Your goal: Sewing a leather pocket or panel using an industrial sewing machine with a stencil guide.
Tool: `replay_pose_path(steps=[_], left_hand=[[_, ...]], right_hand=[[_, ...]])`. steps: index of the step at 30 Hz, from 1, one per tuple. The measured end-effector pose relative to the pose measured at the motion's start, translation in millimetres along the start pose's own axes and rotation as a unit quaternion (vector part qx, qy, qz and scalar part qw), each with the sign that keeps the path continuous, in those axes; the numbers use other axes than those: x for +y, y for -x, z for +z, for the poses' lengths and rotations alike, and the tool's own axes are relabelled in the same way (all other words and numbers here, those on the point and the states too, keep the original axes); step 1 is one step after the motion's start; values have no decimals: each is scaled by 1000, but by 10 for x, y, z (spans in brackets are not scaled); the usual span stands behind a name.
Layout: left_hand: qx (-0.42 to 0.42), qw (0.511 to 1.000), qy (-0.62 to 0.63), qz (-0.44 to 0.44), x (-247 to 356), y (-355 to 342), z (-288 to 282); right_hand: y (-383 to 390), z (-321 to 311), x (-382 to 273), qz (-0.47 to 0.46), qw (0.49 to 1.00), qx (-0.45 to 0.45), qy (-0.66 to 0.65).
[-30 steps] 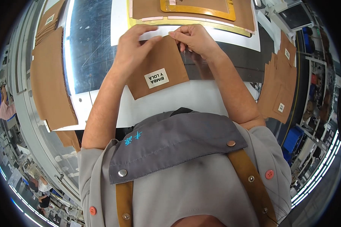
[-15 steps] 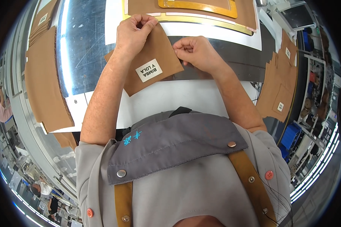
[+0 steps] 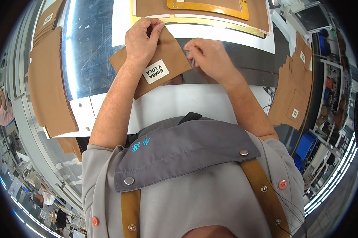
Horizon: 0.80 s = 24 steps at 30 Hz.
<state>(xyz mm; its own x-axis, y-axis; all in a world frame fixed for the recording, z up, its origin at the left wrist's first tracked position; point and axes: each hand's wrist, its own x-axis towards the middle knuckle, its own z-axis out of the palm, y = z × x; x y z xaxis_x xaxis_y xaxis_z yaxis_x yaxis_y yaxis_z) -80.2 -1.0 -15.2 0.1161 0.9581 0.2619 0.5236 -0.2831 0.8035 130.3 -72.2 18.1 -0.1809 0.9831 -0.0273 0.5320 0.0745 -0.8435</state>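
My left hand (image 3: 142, 41) pinches the top corner of a brown fabric piece (image 3: 173, 57) between thumb and fingertips. The piece hangs tilted above the dark, shiny work surface, with a white printed label (image 3: 156, 71) near its lower edge. Part of it passes behind my left wrist and shows again on the left. Just off the piece's right edge is my right hand (image 3: 210, 57), slightly blurred, its fingers curled together. A small greyish, shiny thing shows at those fingertips; I cannot make out what it is.
Ahead lies a yellow frame-shaped template (image 3: 208, 8) on brown fabric over a white sheet (image 3: 242, 41). Brown fabric pieces are stacked at the left (image 3: 48, 85). More labelled brown pieces (image 3: 292, 87) hang at the right, below a monitor (image 3: 313, 16).
My right hand has come off the fabric's right edge and turned slightly, and a greyish thing now shows at its fingertips. My left hand keeps its pinch, with the piece slightly shifted.
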Motion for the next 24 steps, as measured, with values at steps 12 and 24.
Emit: replay_pose_path(steps=[12, 24], left_hand=[[-6, 999, -37, 16, 49, -17, 15], [-10, 997, -63, 35, 44, -14, 11]], right_hand=[[41, 141, -111, -73, 976, 87, 187], [188, 69, -68, -266, 936, 70, 220]])
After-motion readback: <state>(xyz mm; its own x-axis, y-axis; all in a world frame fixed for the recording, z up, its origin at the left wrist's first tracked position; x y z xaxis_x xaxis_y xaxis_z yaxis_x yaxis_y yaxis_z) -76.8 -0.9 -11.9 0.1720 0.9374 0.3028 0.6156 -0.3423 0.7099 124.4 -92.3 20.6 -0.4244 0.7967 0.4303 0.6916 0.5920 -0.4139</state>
